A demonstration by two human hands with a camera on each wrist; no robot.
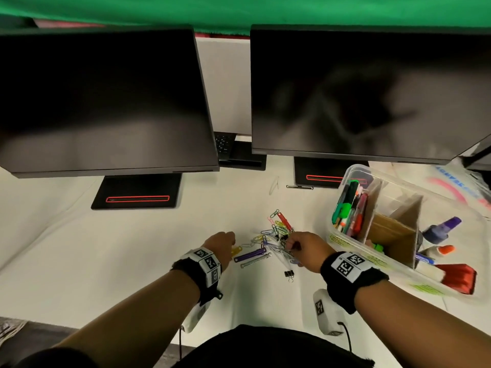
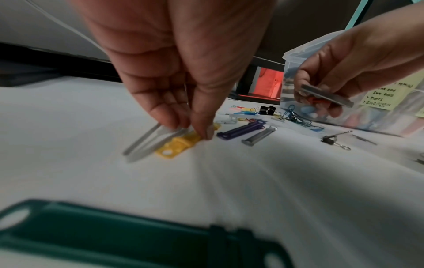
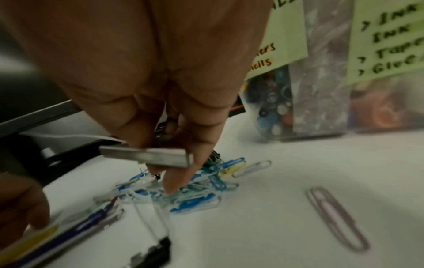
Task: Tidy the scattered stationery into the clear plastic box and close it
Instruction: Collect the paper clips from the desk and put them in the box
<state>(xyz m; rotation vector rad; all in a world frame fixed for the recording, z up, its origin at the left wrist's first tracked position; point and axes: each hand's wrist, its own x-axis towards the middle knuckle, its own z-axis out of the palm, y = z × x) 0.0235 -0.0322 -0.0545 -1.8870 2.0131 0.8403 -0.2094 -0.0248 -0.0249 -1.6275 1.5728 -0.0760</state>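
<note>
On the white cloth lies a pile of coloured paper clips, with a yellow fastener, a purple fastener and a grey fastener beside it. My left hand pinches pale grey fastener strips, its thumb tip on the yellow one. My right hand grips a metal staple strip, fingertips down in the clip pile. The clear plastic box stands open at the right, holding pens and glue.
Two dark monitors on black stands fill the back. A black binder clip lies near my right wrist. A green fastener lies under my left wrist. One large purple paper clip lies apart.
</note>
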